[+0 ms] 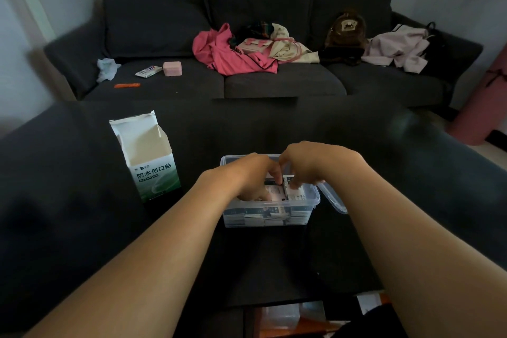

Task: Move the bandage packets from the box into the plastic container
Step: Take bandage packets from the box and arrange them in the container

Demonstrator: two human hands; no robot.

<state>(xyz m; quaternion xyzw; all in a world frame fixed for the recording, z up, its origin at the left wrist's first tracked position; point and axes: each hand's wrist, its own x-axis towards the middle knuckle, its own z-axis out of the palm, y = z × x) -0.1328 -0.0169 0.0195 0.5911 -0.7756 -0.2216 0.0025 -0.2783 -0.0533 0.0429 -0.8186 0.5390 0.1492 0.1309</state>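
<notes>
Head view, left hand (253, 178) and right hand (307, 164) pinching bandage packets (295, 192) inside plastic container (312, 202)

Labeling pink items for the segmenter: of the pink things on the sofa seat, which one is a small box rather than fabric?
The pink box on the left sofa cushion, beside the white packet; rigid and rounded-rectangular, unlike the crumpled pink garment.

Both hands (277, 175) inside plastic container (301, 208)

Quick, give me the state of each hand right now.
Left hand: inside the plastic container, fingers curled on the bandage packets.
Right hand: fingertips pinching a packet over the container.
</notes>
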